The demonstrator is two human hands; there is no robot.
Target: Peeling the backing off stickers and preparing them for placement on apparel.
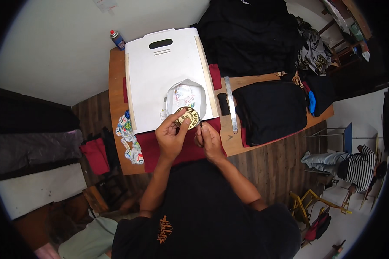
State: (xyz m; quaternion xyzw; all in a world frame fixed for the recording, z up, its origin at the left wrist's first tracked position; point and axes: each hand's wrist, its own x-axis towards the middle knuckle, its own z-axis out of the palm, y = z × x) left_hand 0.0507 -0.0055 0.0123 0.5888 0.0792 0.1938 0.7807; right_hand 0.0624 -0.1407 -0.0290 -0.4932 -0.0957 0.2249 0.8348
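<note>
My left hand (172, 134) pinches a round brown-and-cream printed patch (183, 122) between thumb and fingers, over the front edge of a white board (153, 77). Close beside it, my right hand (209, 140) is closed on what looks like small dark scissors (199, 124), mostly hidden by the fingers. Their narrow dark tip meets the patch's right edge. Just behind the patch lies a crumpled clear plastic bag (199, 91) with colourful printed pieces inside. Dark red cloth (160, 151) sticks out from under the board, below my hands.
Colourful printed scraps (133, 151) lie at the table's left edge. A spray can (116, 39) stands at the back left. To the right are a metal ruler (231, 105), folded black cloth (270, 110) and a black garment pile (250, 39). Another person (354, 166) is at far right.
</note>
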